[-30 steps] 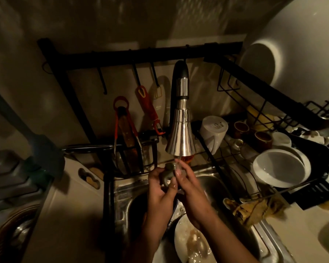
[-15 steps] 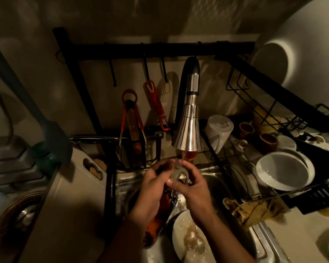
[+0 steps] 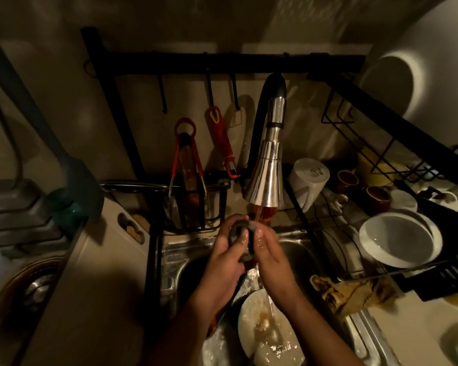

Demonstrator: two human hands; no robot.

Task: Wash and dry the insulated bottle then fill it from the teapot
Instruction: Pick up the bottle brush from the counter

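The dark grey, rounded bottle piece (image 3: pixel 241 240) was held above the steel sink (image 3: pixel 173 260), just under the chrome cone-shaped tap head (image 3: pixel 265 180), with a thin stream of water (image 3: pixel 258 215) running onto it. Whether it was lid or body could not be told in the dim light. The left hand (image 3: pixel 224 257) was wrapped round it, fingers curled over its top. The right hand (image 3: pixel 273 257) clasped it from the other side, wet fingertips (image 3: pixel 259 235) pressed against it. Below the hands a soiled white plate (image 3: pixel 251 326) lay in the sink. Behind the sink, red-handled tongs (image 3: pixel 185 154) stood in a black holder and a red peeler (image 3: pixel 221 138) hung from the black wire dish rack (image 3: pixel 249 65). On the rack's right shelf sat a tipped white mug (image 3: pixel 308 180), brown cups (image 3: pixel 377 198) and a white bowl (image 3: pixel 397 239). A yellowish cloth (image 3: pixel 354 291) was draped at the sink's right edge. A pale bench (image 3: pixel 103 286) ran along the left.
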